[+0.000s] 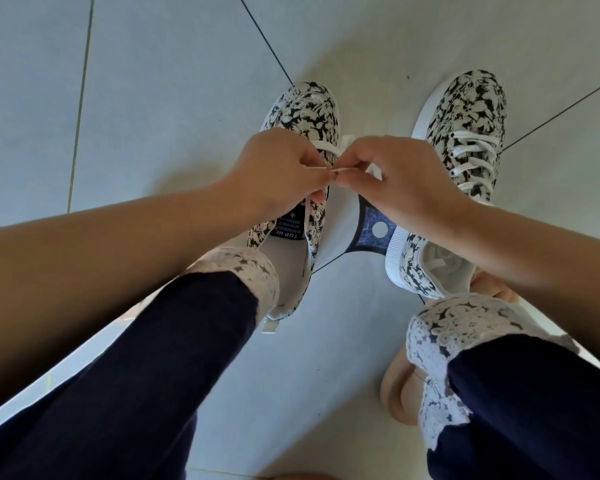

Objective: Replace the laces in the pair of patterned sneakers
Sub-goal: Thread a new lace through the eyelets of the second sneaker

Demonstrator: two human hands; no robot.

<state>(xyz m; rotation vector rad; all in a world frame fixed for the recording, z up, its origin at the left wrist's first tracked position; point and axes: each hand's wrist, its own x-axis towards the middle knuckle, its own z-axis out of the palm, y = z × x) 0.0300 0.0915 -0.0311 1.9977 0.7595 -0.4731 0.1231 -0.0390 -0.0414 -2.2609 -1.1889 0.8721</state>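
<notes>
Two black-and-white patterned sneakers stand on the floor. The left sneaker [305,109] is on a foot, its tongue label showing. My left hand [278,164] and my right hand [392,171] meet above its lacing area, each pinching an end of a white lace [329,150] between fingertips. A thin pale lace tip runs between the two pinches. The right sneaker [471,109] sits apart to the right, not worn, with white laces [471,150] threaded through its eyelets.
Grey floor tiles [160,98] with dark grout lines surround the shoes. A blue round floor pattern [374,226] lies between the sneakers. Dark trousers with white lace cuffs [444,327] fill the foreground. A bare foot [402,386] rests behind the right sneaker.
</notes>
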